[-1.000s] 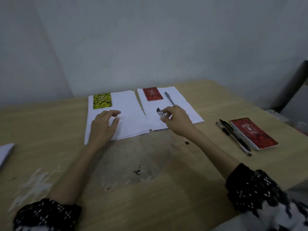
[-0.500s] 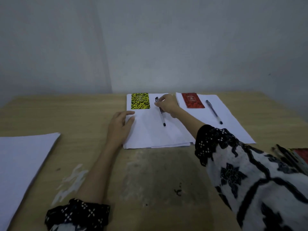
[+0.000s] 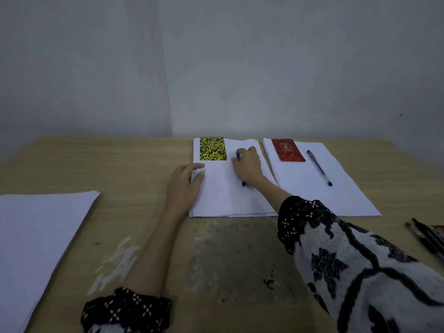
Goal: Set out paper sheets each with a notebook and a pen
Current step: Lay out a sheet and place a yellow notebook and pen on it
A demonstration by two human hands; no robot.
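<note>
**Second pen lands on the second sheet**

Head view showed the right hand at upper centre of the frame, fingers curled round a pen that lay along the left sheet, just right of the yellow notebook. The pen's cap end showed above the knuckles and its tip below the heel of the hand; whether the barrel already rested fully on the paper could not be told. The left hand lay flat with straight fingers on the sheet's left edge, pinning it to the table.

A second earlier that same pen had been pinched over the right sheet, close to the red notebook. Half a second earlier it had crossed to the left sheet, and by this moment it sat lower and nearer the yellow notebook, while the left hand had kept its place on the paper's edge. The view had also swung left, bringing a paper stack into the lower left of the frame and pushing the spare pens to the right edge.

The right sheet already carried its red notebook and its own pen, lying apart from each other. With the second pen set beside the yellow notebook, the left sheet looked all but complete; only letting go seemed to remain. The stack and spare pens suggested further sets were still to be laid out.
</note>
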